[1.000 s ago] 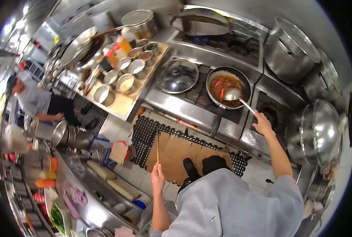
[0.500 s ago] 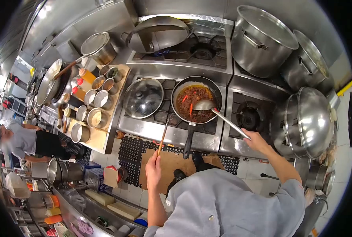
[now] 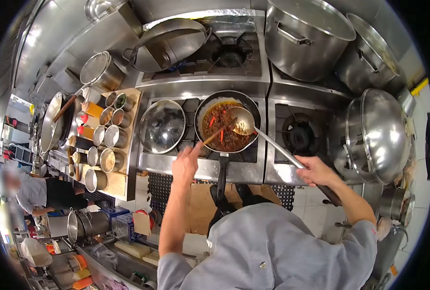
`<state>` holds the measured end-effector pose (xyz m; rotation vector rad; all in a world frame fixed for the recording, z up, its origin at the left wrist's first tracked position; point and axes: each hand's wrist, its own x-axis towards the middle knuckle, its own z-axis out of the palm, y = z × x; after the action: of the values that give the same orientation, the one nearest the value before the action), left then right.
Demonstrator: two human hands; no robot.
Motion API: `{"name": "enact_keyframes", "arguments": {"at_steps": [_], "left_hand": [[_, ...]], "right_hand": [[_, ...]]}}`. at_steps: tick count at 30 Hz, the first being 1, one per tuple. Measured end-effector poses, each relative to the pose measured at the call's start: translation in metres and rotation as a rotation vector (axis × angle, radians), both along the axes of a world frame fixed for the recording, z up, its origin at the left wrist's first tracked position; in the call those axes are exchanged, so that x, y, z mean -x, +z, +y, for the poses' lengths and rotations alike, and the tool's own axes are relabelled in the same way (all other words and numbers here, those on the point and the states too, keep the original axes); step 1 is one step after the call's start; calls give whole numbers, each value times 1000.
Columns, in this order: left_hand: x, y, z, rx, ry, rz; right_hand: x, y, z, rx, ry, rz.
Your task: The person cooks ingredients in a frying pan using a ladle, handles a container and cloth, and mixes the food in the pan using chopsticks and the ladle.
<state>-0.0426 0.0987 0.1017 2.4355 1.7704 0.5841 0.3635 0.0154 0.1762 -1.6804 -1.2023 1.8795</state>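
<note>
A black frying pan (image 3: 256,104) stands on the burner with dark, oily minced food and red chili pieces (image 3: 221,137) in it. My right hand (image 3: 316,171) is wrapped round the long handle of a steel ladle (image 3: 243,121). The ladle's bowl is tilted over the food at the pan's right side, its inside showing. In my left hand (image 3: 186,164) are thin wooden chopsticks (image 3: 214,136), slanting into the pan with their tips by the ladle's bowl; I cannot tell how many sticks there are. The pan's handle (image 3: 222,176) points towards me, untouched.
A glass lid (image 3: 162,126) lies left of the pan. Seasoning tins (image 3: 115,136) and bottles crowd the left counter. A wok (image 3: 169,46) and tall stockpots (image 3: 306,41) stand behind; a domed steel lid (image 3: 381,137) is at right. Another person (image 3: 34,193) stands far left.
My left hand has moved up to the pan, bringing the chopsticks over the food. The ladle's bowl has turned and shifted towards the pan's upper right. The whole view has shifted slightly.
</note>
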Motion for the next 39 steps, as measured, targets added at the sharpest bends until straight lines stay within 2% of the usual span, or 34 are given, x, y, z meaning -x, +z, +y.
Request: {"name": "enact_keyframes", "arguments": {"at_steps": [3,5,7,10,14,23,26,31,36,39], "left_hand": [[3,4,24,-138,-49,191],[6,13,35,-201,-98,171],[14,9,44,-219,-106,218],[20,10,53,-227,-130,238],[23,10,56,-201,-132,239],[34,-27,48,-140,-87,-19],[28,-34,39,-41,-38,-156],[24,-73,29,-23,-28,-171],[16,-70,17,50,-10,-61],[18,-71,14,6,-11,-88]], "right_hand": [[0,22,1,8,49,-96],[0,32,5,17,103,-51],[-7,28,-3,-26,90,-178],[-5,42,0,54,65,-123],[-4,42,-3,5,76,-102],[8,60,0,-10,76,-173],[12,59,-1,-45,111,-212],[16,52,5,-44,59,-205],[17,31,7,-157,135,-296],[18,24,8,-256,126,-296]]}}
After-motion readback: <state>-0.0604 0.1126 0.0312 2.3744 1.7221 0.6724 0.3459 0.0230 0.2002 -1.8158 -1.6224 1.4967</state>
